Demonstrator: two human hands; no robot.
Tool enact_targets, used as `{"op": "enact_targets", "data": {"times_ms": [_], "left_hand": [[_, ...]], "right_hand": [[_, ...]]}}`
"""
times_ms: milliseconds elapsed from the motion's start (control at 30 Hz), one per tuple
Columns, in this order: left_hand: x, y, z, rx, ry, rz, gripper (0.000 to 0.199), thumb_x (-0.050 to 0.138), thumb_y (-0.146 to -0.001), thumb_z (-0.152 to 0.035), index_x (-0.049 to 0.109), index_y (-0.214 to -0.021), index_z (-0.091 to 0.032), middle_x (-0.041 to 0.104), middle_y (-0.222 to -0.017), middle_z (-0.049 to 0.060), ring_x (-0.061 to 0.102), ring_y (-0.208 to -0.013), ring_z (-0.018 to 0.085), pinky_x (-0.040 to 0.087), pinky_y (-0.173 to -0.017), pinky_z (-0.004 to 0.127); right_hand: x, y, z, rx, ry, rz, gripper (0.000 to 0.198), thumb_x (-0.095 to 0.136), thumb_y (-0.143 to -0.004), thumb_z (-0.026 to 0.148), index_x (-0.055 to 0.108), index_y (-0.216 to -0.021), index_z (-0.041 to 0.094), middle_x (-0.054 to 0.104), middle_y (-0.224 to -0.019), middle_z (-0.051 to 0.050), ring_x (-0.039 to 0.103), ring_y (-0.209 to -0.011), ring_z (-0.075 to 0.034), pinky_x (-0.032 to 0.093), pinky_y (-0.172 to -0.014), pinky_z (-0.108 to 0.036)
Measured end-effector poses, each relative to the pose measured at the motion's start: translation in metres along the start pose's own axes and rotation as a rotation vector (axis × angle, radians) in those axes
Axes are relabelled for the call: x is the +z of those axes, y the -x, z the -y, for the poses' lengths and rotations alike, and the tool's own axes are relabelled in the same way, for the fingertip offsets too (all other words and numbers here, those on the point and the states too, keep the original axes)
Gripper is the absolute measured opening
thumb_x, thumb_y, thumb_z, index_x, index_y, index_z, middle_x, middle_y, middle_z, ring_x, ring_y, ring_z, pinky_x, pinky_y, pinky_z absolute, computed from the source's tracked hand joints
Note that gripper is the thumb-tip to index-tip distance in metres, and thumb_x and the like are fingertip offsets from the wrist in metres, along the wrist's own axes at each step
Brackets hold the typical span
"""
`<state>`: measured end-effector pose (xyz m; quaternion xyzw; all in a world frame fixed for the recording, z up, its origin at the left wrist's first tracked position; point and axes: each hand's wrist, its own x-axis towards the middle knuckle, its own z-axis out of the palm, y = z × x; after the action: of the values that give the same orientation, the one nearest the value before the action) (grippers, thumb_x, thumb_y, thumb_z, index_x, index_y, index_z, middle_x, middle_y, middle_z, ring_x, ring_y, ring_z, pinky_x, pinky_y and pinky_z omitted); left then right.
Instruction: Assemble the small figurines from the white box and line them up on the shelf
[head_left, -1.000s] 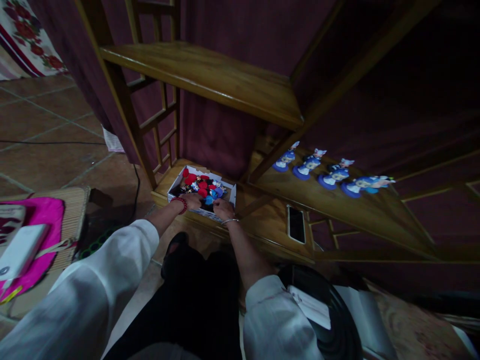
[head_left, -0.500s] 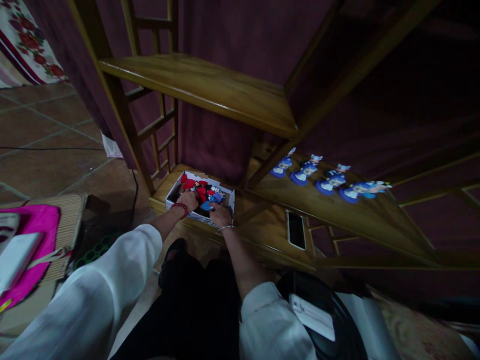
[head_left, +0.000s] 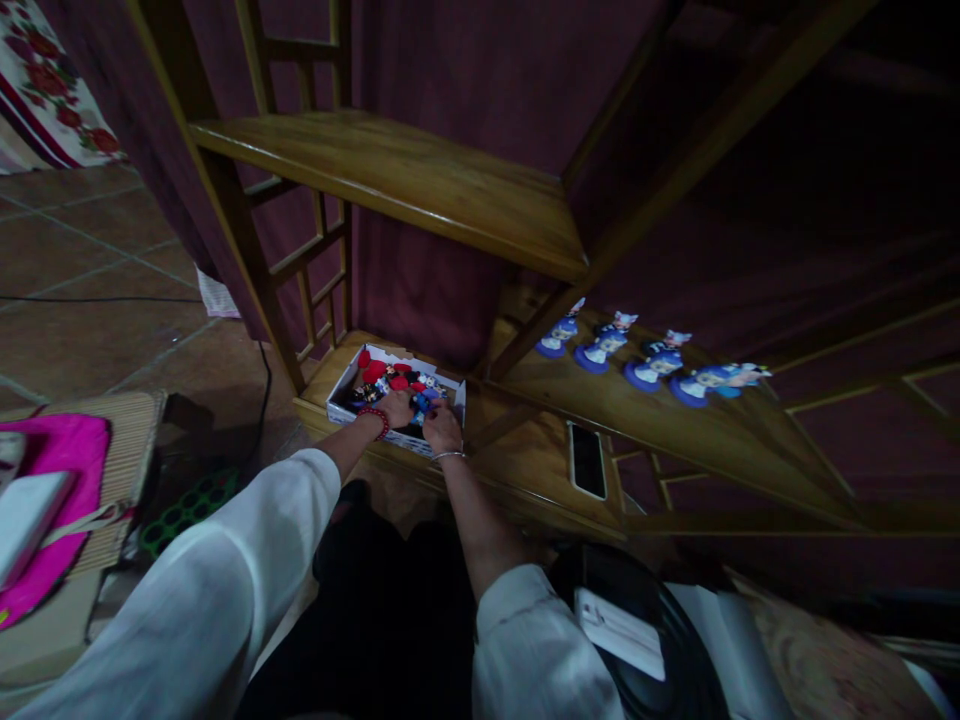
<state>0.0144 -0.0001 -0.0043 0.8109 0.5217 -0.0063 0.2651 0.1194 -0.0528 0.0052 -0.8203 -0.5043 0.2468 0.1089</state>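
Observation:
A shallow white cardboard box (head_left: 343,392) on the low wooden shelf holds a jumble of small toy figurines (head_left: 390,376) in red, black, white and blue. Both my hands are inside it, close together. My left hand (head_left: 396,408), with a red beaded bracelet, reaches over the front edge, its fingers closed at a blue figurine (head_left: 421,403). From the right, my right hand (head_left: 442,430), wearing a thin bangle, has its fingers bent round the same blue piece. The fingertips are small and dim, and the figurine is partly hidden.
Several blue-and-white figurines (head_left: 652,370) stand in a row on the raised shelf to the right. A phone (head_left: 587,460) lies on the lower shelf. Above the box juts a wooden shelf board (head_left: 397,190). A black round stool (head_left: 675,640) carries a white device (head_left: 619,632).
My left hand has shifted right inside the box, toward my right hand, uncovering dark figurines at the left. The blue piece has moved slightly right. The view has shifted a little.

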Motion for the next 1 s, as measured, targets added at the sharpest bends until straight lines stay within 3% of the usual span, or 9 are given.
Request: {"op": "enact_targets", "data": {"times_ms": [100, 200, 667, 1000], "left_hand": [[0.006, -0.001, -0.006, -0.012, 0.024, -0.006, 0.04, 0.042, -0.079, -0.023, 0.046, -0.117, -0.012, 0.059, -0.107, 0.012, 0.056, -0.099, 0.019, 0.044, -0.083, 0.027], [0.009, 0.001, -0.005, 0.009, 0.044, 0.011, 0.042, 0.043, -0.078, -0.022, 0.044, -0.12, -0.017, 0.059, -0.109, 0.009, 0.055, -0.1, 0.018, 0.043, -0.083, 0.025], [0.007, 0.004, -0.006, 0.025, -0.034, 0.047, 0.031, 0.041, -0.079, -0.018, 0.056, -0.106, -0.016, 0.059, -0.107, 0.01, 0.054, -0.099, 0.018, 0.043, -0.082, 0.025], [0.011, 0.004, -0.014, -0.006, -0.108, 0.053, 0.035, 0.03, -0.083, -0.011, 0.053, -0.108, -0.014, 0.051, -0.114, 0.014, 0.053, -0.099, 0.022, 0.044, -0.08, 0.035]], "right_hand": [[0.0, 0.001, 0.001, -0.059, 0.026, 0.04, 0.049, 0.04, -0.08, 0.02, 0.031, -0.129, 0.024, 0.057, -0.113, -0.005, 0.056, -0.098, -0.017, 0.042, -0.08, -0.025], [0.0, 0.001, 0.001, -0.089, 0.038, 0.103, 0.057, 0.043, -0.078, 0.02, 0.027, -0.132, 0.024, 0.057, -0.114, -0.005, 0.055, -0.101, -0.018, 0.042, -0.081, -0.025], [-0.002, 0.007, 0.004, -0.055, 0.088, 0.054, 0.039, 0.037, -0.081, 0.023, 0.042, -0.12, 0.027, 0.058, -0.112, -0.004, 0.056, -0.098, -0.018, 0.043, -0.078, -0.028], [0.003, 0.006, -0.001, -0.113, 0.122, 0.079, 0.036, 0.043, -0.078, 0.03, 0.05, -0.113, 0.027, 0.059, -0.11, -0.004, 0.056, -0.097, -0.02, 0.043, -0.077, -0.028]]}}
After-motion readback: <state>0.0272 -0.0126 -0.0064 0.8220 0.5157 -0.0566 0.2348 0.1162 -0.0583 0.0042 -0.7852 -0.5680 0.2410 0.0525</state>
